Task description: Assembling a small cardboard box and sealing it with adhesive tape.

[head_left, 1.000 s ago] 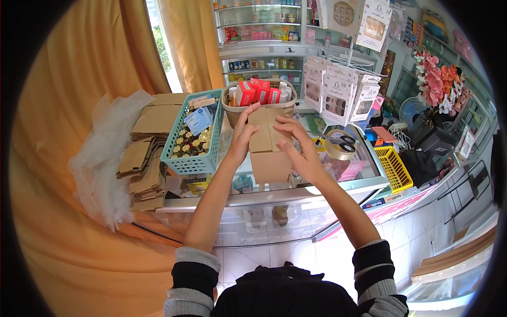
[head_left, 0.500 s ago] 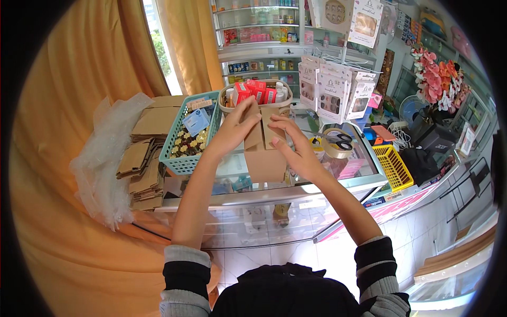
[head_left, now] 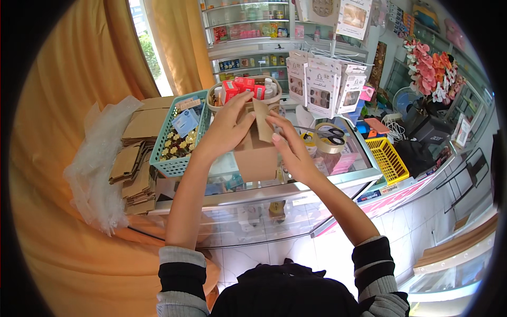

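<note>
On the glass counter (head_left: 296, 186) stands a small brown cardboard box (head_left: 256, 160) with its top flaps loose. My left hand (head_left: 228, 126) lies along the box's left side, fingers reaching its far edge, thumb over the top. At the right side my right hand (head_left: 292, 145) has thumb and fingertips against the box, by a raised flap (head_left: 262, 120). What is inside the box is hidden. Just right of that hand, scissors (head_left: 330, 135) rest on a roll of tape (head_left: 328, 146).
To the left are a teal basket (head_left: 174, 167) of small bottles, folded cardboard (head_left: 138, 189) and bubble wrap (head_left: 91, 164). Behind the box is a beige basket (head_left: 280, 91) with red boxes (head_left: 231, 91). A display rack of white packs (head_left: 320, 87) and a yellow basket (head_left: 388, 158) stand right.
A top flap that lay nearly flat now stands raised between my hands. The view has shifted slightly, so the scene sits further left. Both hands stay at the box.
</note>
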The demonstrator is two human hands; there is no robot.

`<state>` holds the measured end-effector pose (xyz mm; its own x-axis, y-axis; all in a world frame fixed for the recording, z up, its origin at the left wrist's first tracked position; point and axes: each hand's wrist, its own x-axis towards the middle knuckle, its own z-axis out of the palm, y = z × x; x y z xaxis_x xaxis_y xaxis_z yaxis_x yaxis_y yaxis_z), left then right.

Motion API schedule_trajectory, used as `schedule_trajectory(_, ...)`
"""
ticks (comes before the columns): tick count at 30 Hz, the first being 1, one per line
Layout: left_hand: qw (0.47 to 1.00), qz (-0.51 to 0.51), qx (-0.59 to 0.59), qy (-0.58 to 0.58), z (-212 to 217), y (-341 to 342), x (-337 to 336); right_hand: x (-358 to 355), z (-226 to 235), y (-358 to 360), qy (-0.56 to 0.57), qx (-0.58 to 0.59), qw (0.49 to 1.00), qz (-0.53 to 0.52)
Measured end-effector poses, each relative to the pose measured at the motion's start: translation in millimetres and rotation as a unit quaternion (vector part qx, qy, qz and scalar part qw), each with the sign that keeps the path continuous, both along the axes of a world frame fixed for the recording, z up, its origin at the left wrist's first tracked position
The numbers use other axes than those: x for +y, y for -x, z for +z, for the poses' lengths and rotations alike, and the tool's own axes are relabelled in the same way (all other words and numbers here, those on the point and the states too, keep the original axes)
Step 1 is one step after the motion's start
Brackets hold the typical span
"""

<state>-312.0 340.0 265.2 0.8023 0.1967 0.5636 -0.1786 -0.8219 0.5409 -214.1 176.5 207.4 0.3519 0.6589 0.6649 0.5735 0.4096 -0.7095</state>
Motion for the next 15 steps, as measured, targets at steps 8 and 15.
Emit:
schedule_trajectory(8,0.976,-0.013,-0.148,-0.157,24,-23,-95,-50,-18,-25,-0.005,-0.06,0.995,-0.084)
schedule_trajectory(15,0.991,-0.092,-0.043,-0.091,-25,-62,-127,-85,-26,-90,0.046,-0.131,0.957,-0.255)
